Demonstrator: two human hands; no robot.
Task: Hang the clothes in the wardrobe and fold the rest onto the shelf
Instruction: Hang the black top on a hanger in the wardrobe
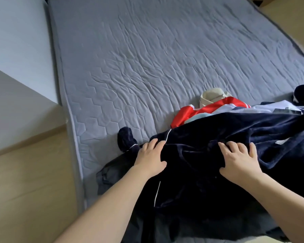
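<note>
Left hand [152, 153] and right hand [239, 158] lay flat, fingers spread, on navy velvet garment [218, 137] over bed [147, 58]; smoothing before fold; next, fold sleeve inward

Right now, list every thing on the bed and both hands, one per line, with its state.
Navy velvet garment: spread out crumpled on the mattress, on top of the pile, both hands on it.
Left hand: fingers extended, resting on the garment's edge.
Right hand: fingers spread, pressing flat on the garment.
Red and white top: lying crumpled, partly under the navy garment.
Cream item: bunched up beyond the red top.
Grey quilted mattress: wrinkled.
</note>
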